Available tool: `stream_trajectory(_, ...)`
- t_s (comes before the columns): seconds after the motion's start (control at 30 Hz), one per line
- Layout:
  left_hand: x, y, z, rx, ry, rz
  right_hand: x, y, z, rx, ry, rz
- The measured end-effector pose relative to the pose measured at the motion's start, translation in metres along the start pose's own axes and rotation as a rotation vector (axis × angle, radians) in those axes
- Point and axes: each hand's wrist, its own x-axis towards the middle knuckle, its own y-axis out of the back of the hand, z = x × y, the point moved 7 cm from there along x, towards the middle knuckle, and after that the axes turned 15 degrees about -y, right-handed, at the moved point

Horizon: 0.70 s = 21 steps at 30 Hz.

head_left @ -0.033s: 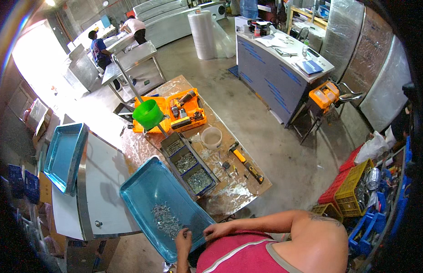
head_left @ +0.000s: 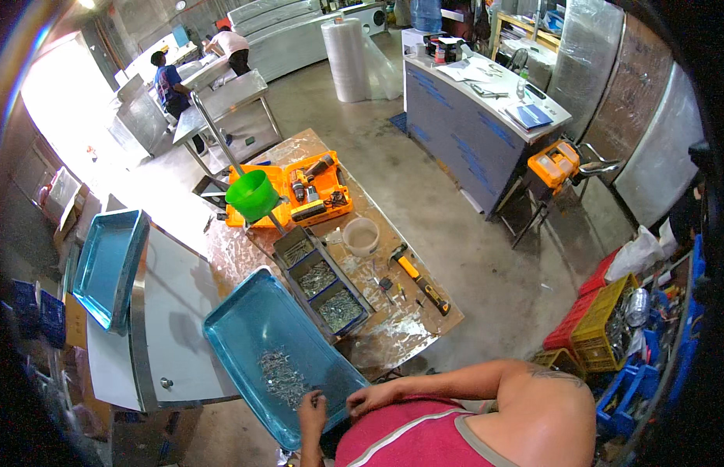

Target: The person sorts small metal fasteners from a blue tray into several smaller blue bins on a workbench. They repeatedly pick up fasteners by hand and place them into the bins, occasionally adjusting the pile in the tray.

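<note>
A blue tray [head_left: 245, 319] lies in front of me with a loose pile of small metal screws [head_left: 282, 377] in its lower part. Over the near side of the pile, my left hand [head_left: 312, 409] is closed with fingertips pinched together; whatever is between them is too small to make out. My right hand [head_left: 365, 398] is at the tray's near right corner, its fingers curled and pressed together. What it holds, if anything, is hidden. Next to the tray stands a grey divided box [head_left: 328, 276] whose compartments hold more screws and small metal parts.
On the worn wooden table [head_left: 377, 342] are a yellow-and-black hammer [head_left: 421, 282], a whitish tub [head_left: 361, 237], a green bowl [head_left: 251, 195] and an orange tool case [head_left: 327, 191] with a drill. Another blue tray [head_left: 109, 268] sits left. Two people [head_left: 170, 86] work far off.
</note>
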Motion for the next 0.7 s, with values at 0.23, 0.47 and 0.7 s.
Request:
stream_trajectory(0.23,0.016,0.0,-0.009,-0.009,-0.046,0.019,0.007,-0.017,0.015,0.158,0.08,-0.285)
stream_trajectory(0.47,0.001,0.022,-0.044,0.012,0.009,-0.011,-0.018,-0.014,0.006,0.214,-0.124,-0.231)
stream_trajectory(0.7,-0.004,0.052,-0.051,-0.013,-0.015,0.034,-0.029,0.073,0.001,0.301,-0.199,0.468)
